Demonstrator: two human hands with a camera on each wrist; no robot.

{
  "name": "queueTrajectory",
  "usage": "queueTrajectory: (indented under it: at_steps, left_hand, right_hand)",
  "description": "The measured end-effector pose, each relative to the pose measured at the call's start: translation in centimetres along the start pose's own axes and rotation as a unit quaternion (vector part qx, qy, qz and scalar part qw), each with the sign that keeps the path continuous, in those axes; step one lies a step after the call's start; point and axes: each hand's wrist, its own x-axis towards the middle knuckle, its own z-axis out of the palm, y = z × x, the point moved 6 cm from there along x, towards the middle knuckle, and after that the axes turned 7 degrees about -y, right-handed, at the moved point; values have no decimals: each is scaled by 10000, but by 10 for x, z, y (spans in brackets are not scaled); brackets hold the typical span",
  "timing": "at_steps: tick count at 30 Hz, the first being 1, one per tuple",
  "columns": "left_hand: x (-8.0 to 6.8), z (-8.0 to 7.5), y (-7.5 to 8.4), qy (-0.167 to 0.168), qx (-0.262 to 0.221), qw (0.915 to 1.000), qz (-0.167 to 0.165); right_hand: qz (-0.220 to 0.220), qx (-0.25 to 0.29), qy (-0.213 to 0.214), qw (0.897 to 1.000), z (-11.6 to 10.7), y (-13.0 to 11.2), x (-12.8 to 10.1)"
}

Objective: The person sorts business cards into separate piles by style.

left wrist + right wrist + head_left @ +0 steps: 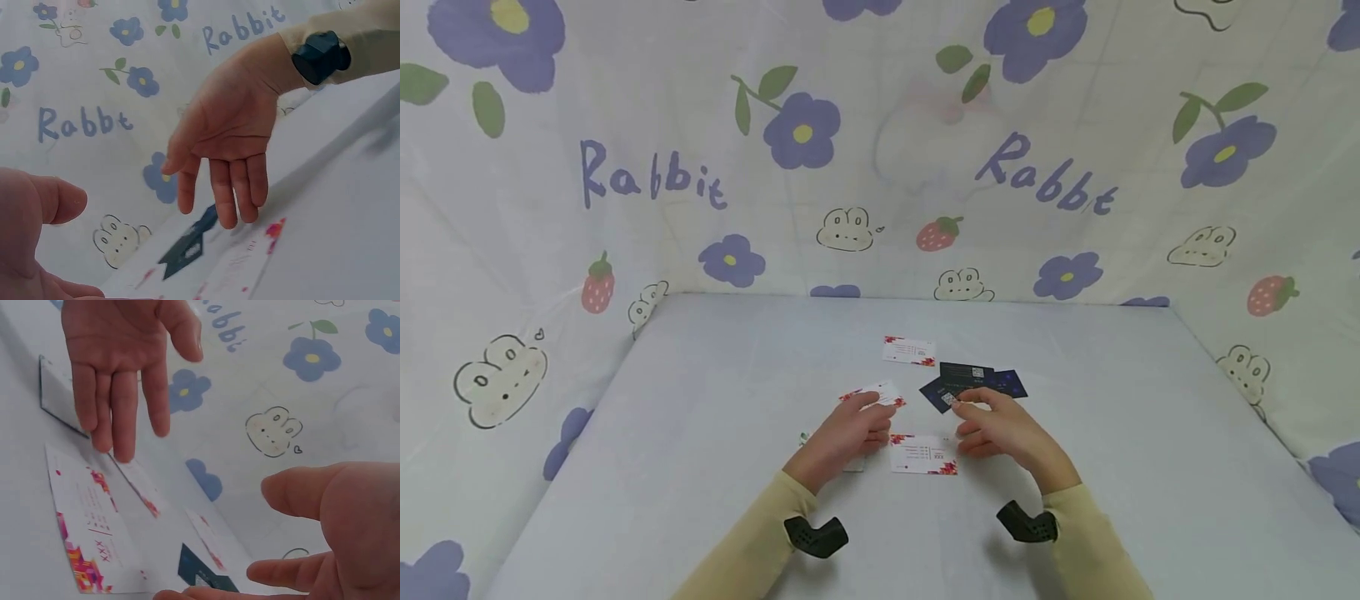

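Hovering low over the table point(700, 467), the left hand point(847, 433) has its fingers straight and loosely spread, holding nothing; the right-wrist view shows its open palm with the fingertips point(119, 440) pointing down toward the cards. Just past those fingertips lies a white card point(880, 394), tilted, its long axis running roughly left to right; whether the fingers touch it cannot be told from here. Peeking out under the heel of this hand is a sliver of another pale card, too hidden to describe.

Between the two hands, just beside both, a second white card point(923, 454) lies flat with its long axis across, printed face up and flowered corners showing. It is about equally near each hand, slightly closer to the left thumb side.

Farther ahead of both hands, well apart from them, sits a third white card point(909, 351).

The right hand point(1000, 427) is also relaxed and uncurled, gripping nothing. Its fingertips sit at the near edge of a fan of dark cards point(973, 383), which spreads ahead and to the right of it; the lowest dark card angles toward the index finger, and contact cannot be confirmed.
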Motion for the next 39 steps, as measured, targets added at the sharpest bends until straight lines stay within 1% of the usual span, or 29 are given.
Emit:
queueTrajectory:
  at_steps: [4, 8, 11, 15, 18, 21, 25, 32, 39]
  left_hand:
    - [-5, -12, 12, 99, -253, 9994, 236]
    - [-13, -32, 21, 285, -595, 9966, 493]
    - [-17, -46, 27, 421, -818, 9938, 619]
    - [-20, -61, 30, 604, -1008, 9912, 608]
    - [-21, -68, 31, 698, -1077, 9900, 578]
    - [-22, -71, 31, 719, -1100, 9895, 605]
    - [-23, -72, 31, 703, -1145, 9890, 612]
    - [-21, -71, 30, 744, -1193, 9883, 588]
    - [-17, -68, 28, 731, -1125, 9894, 553]
  right_hand:
    - [-141, 196, 215, 9995, -12, -1, -2]
    - [-262, 374, 321, 9984, -24, -2, -7]
    - [-341, 405, 403, 9978, -34, -3, -12]
    - [-409, 450, 498, 9969, -45, -2, -16]
    - [-473, 565, 544, 9958, -52, -1, -17]
    - [-530, 654, 575, 9948, -56, 0, -16]
    - [-565, 693, 566, 9944, -56, 0, -16]
    - [-494, 735, 557, 9945, -52, 0, -15]
    - [-440, 682, 563, 9951, -51, 3, -13]
